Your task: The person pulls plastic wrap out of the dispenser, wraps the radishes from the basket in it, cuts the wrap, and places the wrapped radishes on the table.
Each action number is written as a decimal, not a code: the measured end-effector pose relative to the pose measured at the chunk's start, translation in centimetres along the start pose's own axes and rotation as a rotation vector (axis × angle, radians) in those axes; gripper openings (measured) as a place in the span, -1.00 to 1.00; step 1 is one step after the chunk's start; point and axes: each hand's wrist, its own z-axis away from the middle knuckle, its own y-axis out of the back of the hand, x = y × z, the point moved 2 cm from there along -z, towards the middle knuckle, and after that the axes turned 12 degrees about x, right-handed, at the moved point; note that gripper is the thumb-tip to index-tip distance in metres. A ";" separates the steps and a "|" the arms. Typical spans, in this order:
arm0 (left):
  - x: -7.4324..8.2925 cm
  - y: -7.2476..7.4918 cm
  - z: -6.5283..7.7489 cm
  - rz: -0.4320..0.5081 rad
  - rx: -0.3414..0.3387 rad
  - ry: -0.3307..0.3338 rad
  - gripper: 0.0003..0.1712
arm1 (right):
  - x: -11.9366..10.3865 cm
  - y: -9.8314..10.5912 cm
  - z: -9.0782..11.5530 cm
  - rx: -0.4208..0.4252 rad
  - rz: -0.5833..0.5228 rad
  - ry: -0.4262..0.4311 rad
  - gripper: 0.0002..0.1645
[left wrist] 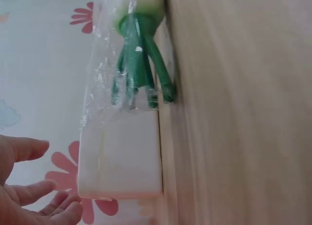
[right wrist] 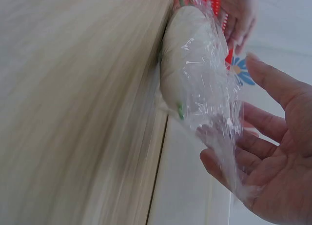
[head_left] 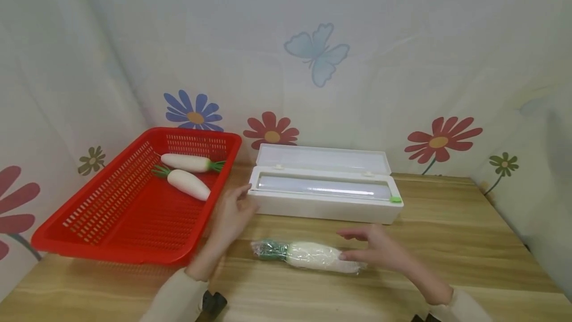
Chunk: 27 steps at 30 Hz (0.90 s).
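Observation:
A white radish [head_left: 315,256] with green leaf stalks, wrapped in clear cling film, lies on the table in front of a white cling film box [head_left: 321,208]. My right hand [head_left: 380,248] is at the radish's tail end, fingers parted. In the right wrist view a loose end of film [right wrist: 219,152] reaches the fingers and palm of that hand [right wrist: 278,152]; whether it clings there is hard to tell. My left hand [head_left: 233,215], holding nothing, is by the box's left end with loosely bent fingers. In the left wrist view, film extends past the green stalks [left wrist: 139,64].
On the left stands a red plastic basket [head_left: 116,255] with two unwrapped white radishes [head_left: 188,184] inside. The box's lid [head_left: 323,159] is raised, showing the film roll [head_left: 321,188]; a green slider [head_left: 395,199] sits at its right end. A flowered cloth [head_left: 357,103] hangs behind.

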 end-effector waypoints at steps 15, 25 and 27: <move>-1.0 -2.2 -2.5 0.117 0.042 0.064 -0.45 | -1.1 -4.3 -1.9 -0.059 0.084 0.067 -0.33; -1.7 -3.1 -2.9 0.223 0.007 0.119 -0.46 | -1.5 -4.5 -2.2 -0.056 0.099 0.040 -0.39; -1.7 -3.1 -2.9 0.236 0.003 0.122 -0.46 | -1.2 -4.3 -2.2 -0.055 0.070 0.016 -0.41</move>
